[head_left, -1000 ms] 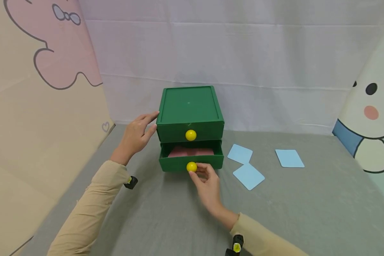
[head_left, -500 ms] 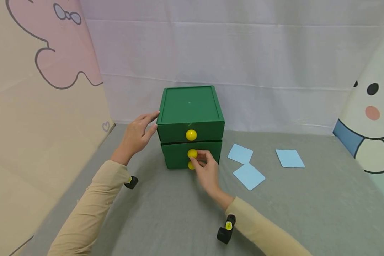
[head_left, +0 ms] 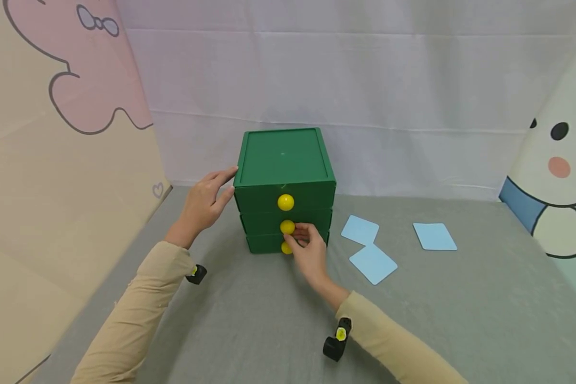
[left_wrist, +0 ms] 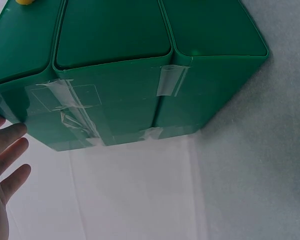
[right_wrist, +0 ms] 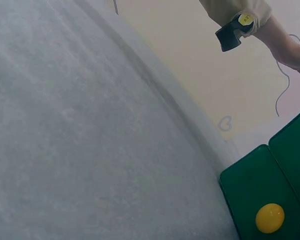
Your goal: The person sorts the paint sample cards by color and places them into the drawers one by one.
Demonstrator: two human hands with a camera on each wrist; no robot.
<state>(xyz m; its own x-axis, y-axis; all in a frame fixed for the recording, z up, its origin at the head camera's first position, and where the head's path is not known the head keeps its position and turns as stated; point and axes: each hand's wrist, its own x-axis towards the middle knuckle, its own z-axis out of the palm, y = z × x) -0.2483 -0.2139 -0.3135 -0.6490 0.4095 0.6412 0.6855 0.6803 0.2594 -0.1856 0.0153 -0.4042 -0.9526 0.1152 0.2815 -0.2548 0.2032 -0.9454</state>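
A green three-drawer box (head_left: 284,157) stands in the head view, its drawer fronts flush and each with a round yellow knob. My right hand (head_left: 312,256) pinches the middle drawer's yellow knob (head_left: 287,227) between thumb and fingers. Partly behind that thumb is the bottom yellow knob (head_left: 286,248), which also shows in the right wrist view. At the box's upper left edge, my left hand (head_left: 201,205) touches the side with its fingertips, fingers spread. The left wrist view shows its fingers (left_wrist: 12,152) against the green side wall (left_wrist: 115,105), which has strips of clear tape.
Right of the box, two light blue square cards (head_left: 360,230) lie corner to corner on the grey cloth (head_left: 249,320). Another blue card (head_left: 434,237) lies farther right. A white curtain (head_left: 365,96) hangs close behind the box.
The middle drawer, pulled out with something pink inside a second ago, has been pushed in by my right hand. My left hand stays at the box's side.
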